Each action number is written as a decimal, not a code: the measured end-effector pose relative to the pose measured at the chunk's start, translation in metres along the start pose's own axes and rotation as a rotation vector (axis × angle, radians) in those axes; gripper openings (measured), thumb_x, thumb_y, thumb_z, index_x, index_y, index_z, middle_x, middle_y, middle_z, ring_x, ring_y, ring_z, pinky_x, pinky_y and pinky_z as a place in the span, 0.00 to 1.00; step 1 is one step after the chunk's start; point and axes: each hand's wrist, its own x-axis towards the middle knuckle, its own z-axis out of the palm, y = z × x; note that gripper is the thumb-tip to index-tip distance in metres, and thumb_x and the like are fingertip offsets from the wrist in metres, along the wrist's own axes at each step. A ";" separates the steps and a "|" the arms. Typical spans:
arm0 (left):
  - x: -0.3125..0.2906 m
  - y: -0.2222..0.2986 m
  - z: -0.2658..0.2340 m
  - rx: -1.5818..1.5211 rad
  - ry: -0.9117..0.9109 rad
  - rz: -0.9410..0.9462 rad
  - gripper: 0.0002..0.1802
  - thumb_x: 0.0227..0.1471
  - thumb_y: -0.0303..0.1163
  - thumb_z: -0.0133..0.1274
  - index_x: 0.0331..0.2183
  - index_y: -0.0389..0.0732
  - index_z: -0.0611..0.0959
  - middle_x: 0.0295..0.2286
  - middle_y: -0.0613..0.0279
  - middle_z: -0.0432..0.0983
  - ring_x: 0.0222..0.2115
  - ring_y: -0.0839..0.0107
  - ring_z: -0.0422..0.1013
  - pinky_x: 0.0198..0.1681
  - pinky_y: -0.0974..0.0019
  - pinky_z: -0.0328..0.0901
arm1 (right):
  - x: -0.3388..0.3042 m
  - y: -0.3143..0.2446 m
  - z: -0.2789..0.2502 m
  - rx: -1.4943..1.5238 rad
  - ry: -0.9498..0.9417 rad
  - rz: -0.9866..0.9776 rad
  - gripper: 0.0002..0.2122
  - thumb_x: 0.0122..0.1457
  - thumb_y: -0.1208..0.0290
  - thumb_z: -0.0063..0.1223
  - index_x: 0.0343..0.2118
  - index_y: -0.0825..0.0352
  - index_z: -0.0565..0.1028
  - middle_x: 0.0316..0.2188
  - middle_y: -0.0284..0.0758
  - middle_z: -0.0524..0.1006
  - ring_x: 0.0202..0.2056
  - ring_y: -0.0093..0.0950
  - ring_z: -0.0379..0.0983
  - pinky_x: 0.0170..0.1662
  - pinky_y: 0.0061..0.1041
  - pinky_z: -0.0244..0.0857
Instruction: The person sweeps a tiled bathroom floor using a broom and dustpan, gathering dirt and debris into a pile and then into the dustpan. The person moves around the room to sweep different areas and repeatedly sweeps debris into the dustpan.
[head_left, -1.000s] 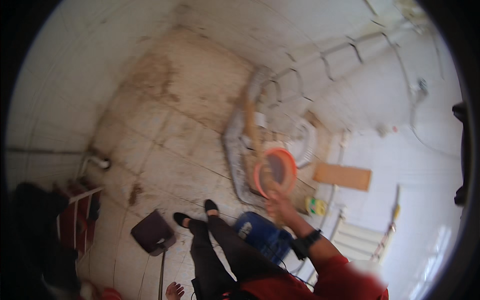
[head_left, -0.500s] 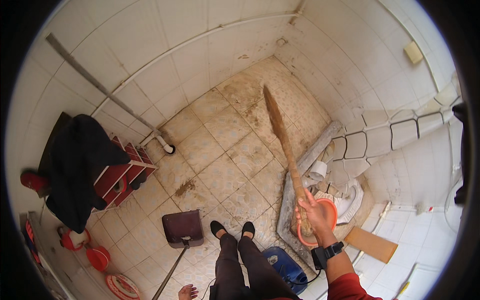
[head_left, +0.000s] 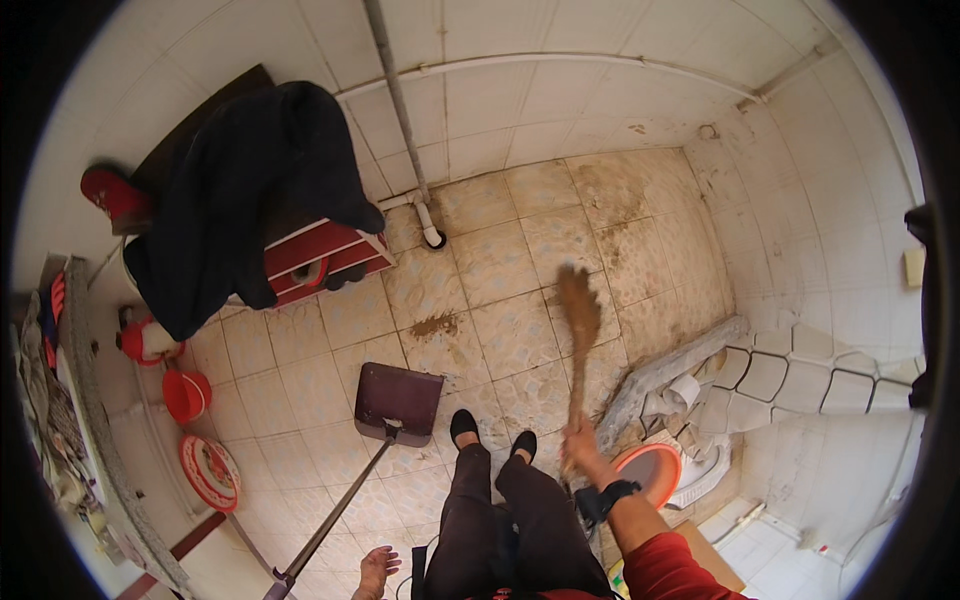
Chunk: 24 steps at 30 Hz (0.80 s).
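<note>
My right hand [head_left: 585, 452] is closed round the handle of a straw broom [head_left: 579, 310], which points away from me. Its brown bristles are spread and slightly blurred over the tiled floor. My left hand [head_left: 376, 572] hangs low at the lower edge, fingers apart, with nothing in it. Nearest to it is the long handle of a dark maroon dustpan [head_left: 398, 395], standing on the floor left of my feet. Just beyond the dustpan a small patch of brown dirt [head_left: 434, 326] lies on the tiles.
A red shoe rack [head_left: 325, 262] draped with dark clothing [head_left: 255, 190] stands at the left wall. Below it are a red bucket [head_left: 186, 396] and a patterned red-and-white basin [head_left: 209, 474]. At right, a raised stone curb [head_left: 672, 380] borders a squat toilet [head_left: 703, 478] and an orange-rimmed basin [head_left: 648, 474].
My view has turned left, shifting the room rightward in the picture. My right hand is closer to my legs, and the broom's bristles have come nearer and look wider. My left hand stays empty.
</note>
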 end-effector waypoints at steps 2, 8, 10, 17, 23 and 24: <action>-0.005 -0.003 0.014 -0.039 0.005 0.012 0.21 0.55 0.46 0.48 0.42 0.39 0.74 0.34 0.56 0.76 0.31 0.66 0.75 0.32 0.66 0.70 | -0.037 -0.012 0.008 -0.003 -0.169 0.126 0.31 0.56 0.73 0.47 0.61 0.59 0.49 0.19 0.36 0.69 0.16 0.28 0.67 0.17 0.28 0.64; -0.021 -0.005 0.055 -0.176 0.038 -0.003 0.19 0.57 0.41 0.45 0.43 0.37 0.74 0.34 0.56 0.76 0.32 0.67 0.74 0.32 0.68 0.69 | -0.074 -0.072 -0.035 -0.120 -0.321 -0.023 0.32 0.57 0.74 0.45 0.63 0.54 0.46 0.21 0.37 0.71 0.14 0.25 0.67 0.16 0.26 0.64; -0.027 -0.007 0.071 -0.218 0.070 -0.023 0.18 0.57 0.41 0.45 0.43 0.37 0.74 0.34 0.56 0.76 0.32 0.67 0.74 0.33 0.68 0.69 | -0.039 -0.101 -0.040 -0.367 -0.297 -0.265 0.32 0.56 0.74 0.46 0.62 0.55 0.47 0.26 0.43 0.73 0.20 0.34 0.71 0.23 0.32 0.66; -0.059 -0.032 0.140 -0.336 0.139 -0.105 0.19 0.56 0.42 0.46 0.43 0.38 0.74 0.34 0.56 0.76 0.33 0.66 0.74 0.34 0.66 0.70 | 0.140 -0.246 0.022 -0.605 -0.339 -0.560 0.33 0.52 0.71 0.48 0.61 0.62 0.47 0.33 0.55 0.74 0.35 0.51 0.72 0.36 0.44 0.66; -0.077 -0.049 0.196 -0.444 0.158 -0.160 0.22 0.54 0.46 0.49 0.43 0.39 0.74 0.34 0.57 0.76 0.33 0.66 0.74 0.35 0.65 0.70 | 0.149 -0.230 0.024 -1.123 -0.371 -0.627 0.39 0.50 0.76 0.41 0.62 0.50 0.36 0.30 0.58 0.74 0.35 0.54 0.71 0.37 0.47 0.65; -0.078 -0.051 0.204 -0.471 0.155 -0.139 0.21 0.54 0.45 0.49 0.43 0.40 0.74 0.34 0.57 0.76 0.32 0.67 0.74 0.34 0.65 0.70 | 0.144 -0.220 0.007 -1.148 -0.423 -0.626 0.41 0.49 0.78 0.41 0.62 0.48 0.33 0.29 0.57 0.74 0.33 0.55 0.71 0.36 0.48 0.64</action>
